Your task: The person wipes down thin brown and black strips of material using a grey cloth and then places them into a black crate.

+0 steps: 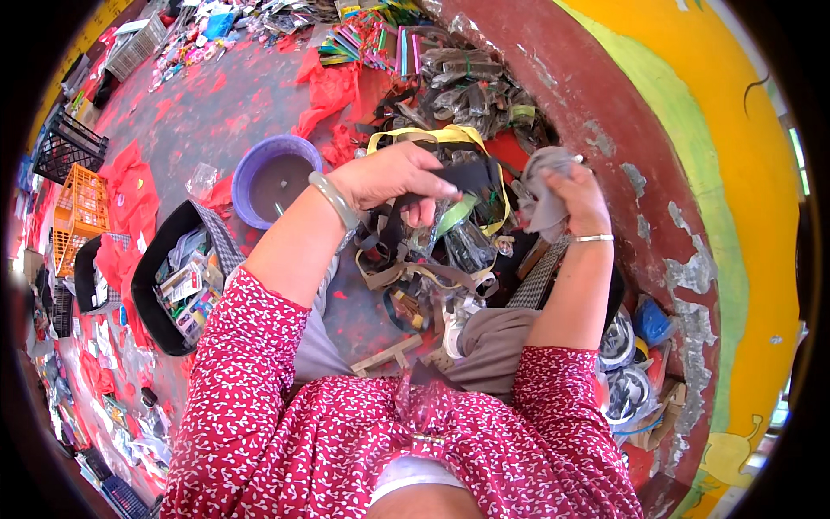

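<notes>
My left hand (398,180) is closed, its fingers curled round a wide black strap (474,176) above a tangled heap. In my right hand (581,203) a crumpled grey cloth (545,192) is bunched up, held to the right of the heap. The heap holds more straps, clear plastic-wrapped pieces (469,248) and a light green strip (456,214). A yellow strap (450,134) loops round its far side, and a brown belt (432,272) trails along its near edge. My left fingers partly hide the black strap.
Left of the heap stands a purple bucket (251,195) of murky water. Beyond it are a black bin (149,298) of small packages and an orange crate (82,201). Wrapped bundles (471,73) lie far ahead. A peeling red wall (622,130) rises on the right.
</notes>
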`<state>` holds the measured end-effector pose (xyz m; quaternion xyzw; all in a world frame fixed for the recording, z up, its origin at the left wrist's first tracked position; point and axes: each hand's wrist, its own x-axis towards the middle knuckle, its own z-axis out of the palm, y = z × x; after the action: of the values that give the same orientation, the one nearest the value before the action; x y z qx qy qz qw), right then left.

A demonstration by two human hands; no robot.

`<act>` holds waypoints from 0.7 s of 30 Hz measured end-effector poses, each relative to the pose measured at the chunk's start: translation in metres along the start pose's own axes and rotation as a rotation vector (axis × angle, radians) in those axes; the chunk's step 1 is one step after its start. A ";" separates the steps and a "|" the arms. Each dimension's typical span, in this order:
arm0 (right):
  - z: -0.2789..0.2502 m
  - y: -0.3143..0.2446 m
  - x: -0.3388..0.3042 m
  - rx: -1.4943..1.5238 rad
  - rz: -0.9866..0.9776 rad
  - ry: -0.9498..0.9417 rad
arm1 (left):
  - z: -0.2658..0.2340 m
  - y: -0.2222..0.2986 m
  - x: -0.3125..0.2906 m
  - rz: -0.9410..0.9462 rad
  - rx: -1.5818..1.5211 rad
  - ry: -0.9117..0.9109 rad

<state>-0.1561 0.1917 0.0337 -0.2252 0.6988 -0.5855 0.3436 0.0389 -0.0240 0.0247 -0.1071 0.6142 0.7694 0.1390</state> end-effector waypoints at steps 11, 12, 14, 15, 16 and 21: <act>0.004 0.009 0.015 0.768 -0.277 0.132 | 0.008 -0.016 0.027 0.367 -0.549 0.004; 0.011 0.005 0.014 0.728 -0.306 0.181 | 0.012 -0.017 0.029 0.372 -0.560 0.024; 0.028 -0.002 0.010 0.649 -0.362 0.280 | 0.018 -0.016 0.033 0.385 -0.557 0.017; 0.038 -0.004 0.011 0.621 -0.375 0.311 | 0.021 -0.016 0.034 0.389 -0.555 0.015; 0.056 -0.008 0.008 0.537 -0.389 0.219 | 0.022 -0.019 0.032 0.394 -0.554 0.029; 0.105 0.007 0.023 -0.459 -0.657 0.193 | 0.045 -0.021 0.045 0.537 -0.756 0.115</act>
<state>-0.0926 0.1076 0.0135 -0.4513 0.7312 -0.5114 0.0120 0.0046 0.0274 0.0006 -0.0299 0.3036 0.9407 -0.1483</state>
